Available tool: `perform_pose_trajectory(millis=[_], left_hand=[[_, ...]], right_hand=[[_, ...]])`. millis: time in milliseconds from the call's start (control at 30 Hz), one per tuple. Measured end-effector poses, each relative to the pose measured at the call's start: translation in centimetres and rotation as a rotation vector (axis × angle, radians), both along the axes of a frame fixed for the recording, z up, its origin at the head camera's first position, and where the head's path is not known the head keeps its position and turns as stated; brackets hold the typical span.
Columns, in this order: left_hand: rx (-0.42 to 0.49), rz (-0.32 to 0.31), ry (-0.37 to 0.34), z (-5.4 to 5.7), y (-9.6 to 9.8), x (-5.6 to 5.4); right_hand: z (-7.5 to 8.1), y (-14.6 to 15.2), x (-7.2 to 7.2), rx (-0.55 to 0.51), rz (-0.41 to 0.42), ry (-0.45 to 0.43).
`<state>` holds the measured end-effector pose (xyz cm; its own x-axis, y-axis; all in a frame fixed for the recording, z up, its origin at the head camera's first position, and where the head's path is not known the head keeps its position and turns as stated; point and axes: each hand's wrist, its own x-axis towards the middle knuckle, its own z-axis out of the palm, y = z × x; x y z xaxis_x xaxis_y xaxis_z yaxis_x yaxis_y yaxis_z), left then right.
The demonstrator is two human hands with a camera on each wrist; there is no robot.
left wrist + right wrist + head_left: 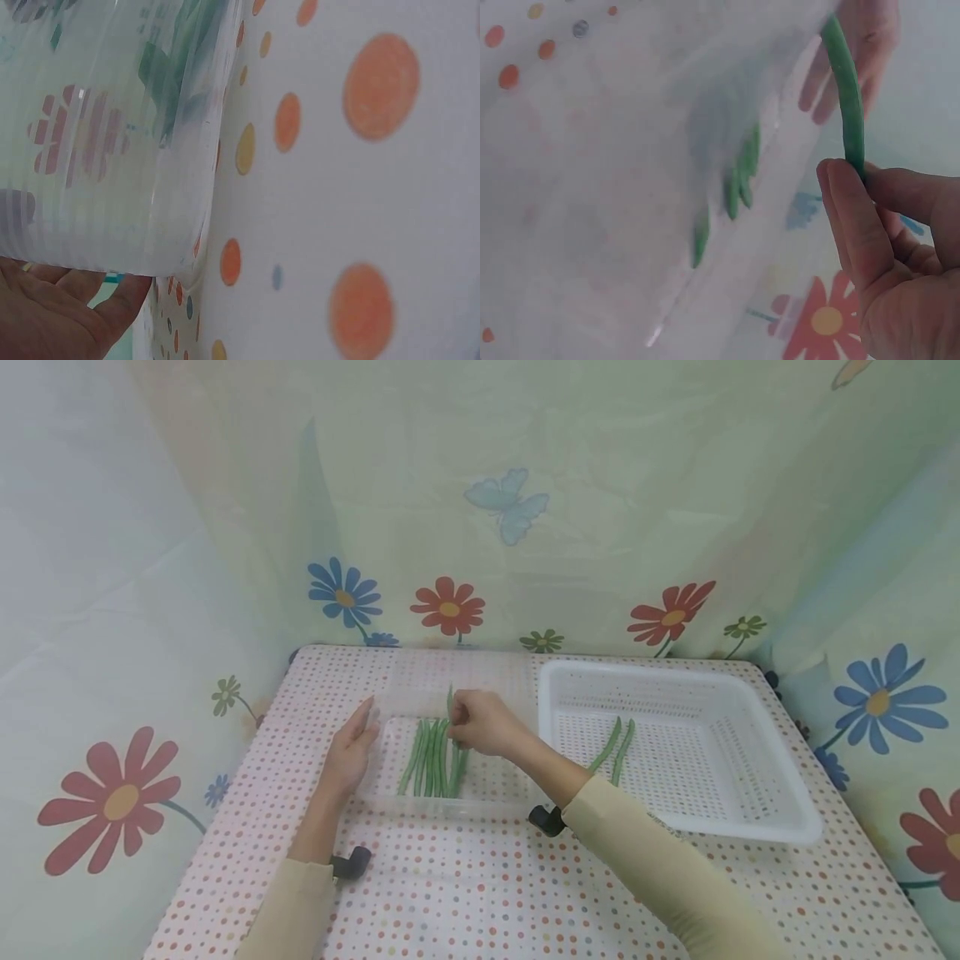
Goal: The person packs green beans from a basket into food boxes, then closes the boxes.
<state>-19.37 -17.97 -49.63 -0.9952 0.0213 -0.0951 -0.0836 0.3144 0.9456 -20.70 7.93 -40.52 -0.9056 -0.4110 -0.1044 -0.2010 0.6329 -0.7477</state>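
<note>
Between the thumb and fingers of my right hand (486, 721) a long green bean (846, 90) is pinched, held over a clear plastic container (480, 807). Inside that container several green beans (427, 764) lie side by side, roughly lengthwise from me. My left hand (350, 747) is at the container's left side, its fingers extended along the wall. In the left wrist view the fingers (124, 307) show at the edge of the ribbed clear wall. Through the cloudy plastic in the right wrist view, bean ends appear blurred.
To the right stands a white perforated basket (750, 828) with two green beans (624, 752) in it; the right forearm passes over its near left corner. A dotted cloth (435, 902) covers the table. Flower-printed sheets (585, 527) hang behind and at both sides.
</note>
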Motion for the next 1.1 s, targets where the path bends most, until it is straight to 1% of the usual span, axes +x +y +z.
perform_pose_trajectory(millis=[133,267,333,500,633,767,867,967,1100], left_hand=[[-0.003,-0.001,0.002,-0.1,0.0,0.0],[-0.003,0.001,-0.003,-0.2,-0.1,-0.1],[-0.004,0.000,-0.003,-0.3,-0.1,-0.1],[-0.005,0.006,-0.001,-0.2,-0.1,0.0],[-0.007,0.005,0.001,-0.1,0.0,0.0],[-0.006,0.003,0.001,-0.2,0.0,0.0],[0.002,0.000,0.001,-0.2,-0.1,0.0],[0.012,-0.003,0.002,-0.2,-0.1,0.0],[0.013,-0.007,0.008,-0.1,0.0,0.1]], right_hand=[[-1.2,-0.1,0.0,0.047,-0.034,-0.013],[-2.2,0.0,-0.2,0.142,-0.026,-0.007],[-2.5,0.1,-0.2,0.171,-0.013,-0.005],[-2.9,0.2,-0.2,0.176,0.002,-0.018],[-2.6,0.2,-0.1,0.181,0.015,-0.017],[-2.0,0.1,-0.1,0.197,0.024,0.044],[-1.3,0.0,-0.3,0.196,0.030,0.097],[-0.5,0.0,-0.5,0.180,0.034,0.124],[0.7,0.3,-0.7,0.168,0.019,0.124]])
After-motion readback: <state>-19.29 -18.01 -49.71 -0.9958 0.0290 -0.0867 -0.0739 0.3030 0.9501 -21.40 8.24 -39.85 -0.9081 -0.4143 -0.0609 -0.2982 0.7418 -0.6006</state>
